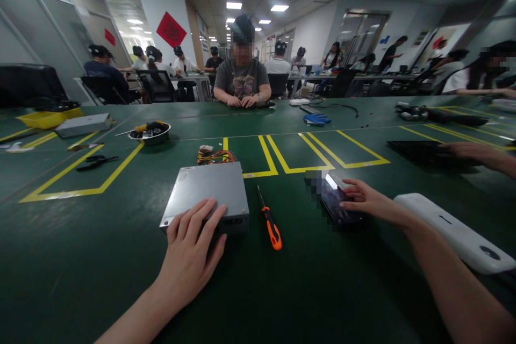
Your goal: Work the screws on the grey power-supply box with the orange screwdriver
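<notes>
My left hand [192, 250] lies flat with fingers spread on the near edge of a grey metal power supply box [207, 191]. Coloured wires [213, 157] stick out behind the box. An orange-handled screwdriver [269, 219] lies just right of the box. My right hand [363, 201] rests with fingers stretched on a dark phone [336, 204], whose far end is blurred.
A white oblong device [455, 231] lies by my right forearm. Another person's hand [479, 153] reaches in at the right near a black flat item [415, 150]. A metal bowl [150, 133] holds tools at the left. A person [242, 78] sits opposite. Yellow tape lines mark the green table [100, 258].
</notes>
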A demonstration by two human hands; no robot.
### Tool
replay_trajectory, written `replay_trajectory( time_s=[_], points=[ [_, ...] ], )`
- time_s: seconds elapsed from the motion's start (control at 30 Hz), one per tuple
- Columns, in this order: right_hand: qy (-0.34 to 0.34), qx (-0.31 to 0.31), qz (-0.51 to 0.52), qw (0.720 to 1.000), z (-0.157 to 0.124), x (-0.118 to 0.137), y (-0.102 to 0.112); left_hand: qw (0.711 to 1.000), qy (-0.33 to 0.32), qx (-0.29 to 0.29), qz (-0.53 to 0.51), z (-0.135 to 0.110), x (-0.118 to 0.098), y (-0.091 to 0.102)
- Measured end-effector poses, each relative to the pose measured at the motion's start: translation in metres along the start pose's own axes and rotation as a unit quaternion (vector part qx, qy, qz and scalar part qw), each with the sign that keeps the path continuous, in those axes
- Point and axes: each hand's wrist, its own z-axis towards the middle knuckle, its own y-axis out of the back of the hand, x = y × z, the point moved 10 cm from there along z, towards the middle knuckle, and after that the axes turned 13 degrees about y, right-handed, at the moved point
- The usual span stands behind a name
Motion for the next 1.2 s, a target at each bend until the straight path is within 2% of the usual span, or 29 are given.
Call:
replay_trajectory(
  time_s=[0.07, 0.13, 0.27, 0.33, 0.53, 0.7, 0.83, 1.0, 1.2],
  points=[
    [0.020, 0.023, -0.024, 0.999, -0.002, 0.002, 0.000, 1.000, 0.005, -0.004, -0.007, 0.001, 0.000, 0.001],
    [0.014, 0.021, -0.035, 0.999, -0.002, 0.001, 0.001, 1.000, 0.007, -0.007, -0.013, 0.001, 0.000, 0.003],
    [-0.038, -0.036, -0.009, 0.999, -0.001, -0.002, 0.004, 1.000, 0.010, -0.005, -0.019, 0.001, -0.001, 0.003],
    [-0.041, -0.052, -0.007, 0.998, 0.001, -0.001, 0.001, 1.000, 0.013, -0.004, -0.021, 0.001, -0.001, 0.003],
    [-0.025, -0.040, -0.052, 0.998, 0.005, 0.003, -0.005, 1.000, 0.017, -0.005, -0.024, 0.001, 0.000, 0.003],
    [-0.013, 0.006, 0.014, 1.000, 0.001, 0.004, -0.006, 0.999, 0.018, -0.004, -0.026, 0.001, 0.001, 0.002],
    [-0.023, -0.013, 0.028, 0.999, 0.001, 0.002, -0.003, 1.000, 0.014, -0.008, -0.025, 0.001, 0.000, 0.003],
    [-0.037, -0.072, -0.036, 0.996, 0.007, 0.002, -0.003, 1.000, 0.012, -0.009, -0.023, 0.001, 0.000, 0.003],
    [-0.013, -0.094, -0.156, 0.983, 0.012, 0.009, -0.007, 1.000, 0.014, -0.009, -0.023, 0.001, 0.000, 0.002]
  ],
)
